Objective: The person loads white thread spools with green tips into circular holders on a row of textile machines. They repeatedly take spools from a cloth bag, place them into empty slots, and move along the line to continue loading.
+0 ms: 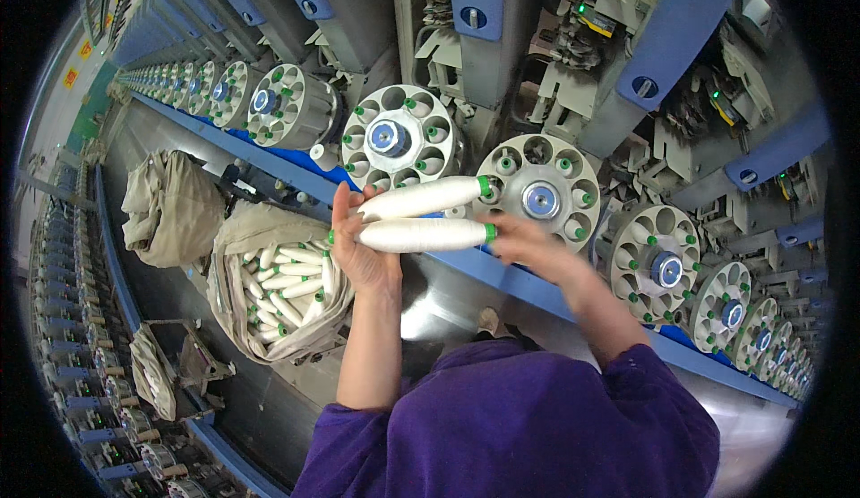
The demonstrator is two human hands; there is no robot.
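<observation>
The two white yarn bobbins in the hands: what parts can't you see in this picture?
Head view:
- Lower bobbin: its left end is covered by the left hand.
- Right hand: blurred, so its hold on the bobbin's green tip is unclear.
- Upper bobbin: its left end sits behind the left fingers.
- Sack of bobbins: its folded cloth hides those deeper inside.

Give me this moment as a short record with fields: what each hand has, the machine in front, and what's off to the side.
left hand: grips the bare ends of two white yarn bobbins
upper bobbin: green tip at the round magazine
lower bobbin: right hand at its green-tipped end
machine: row of round magazines with pockets, some holding green-tipped bobbins
person's left: open cloth sack full of white bobbins
</observation>
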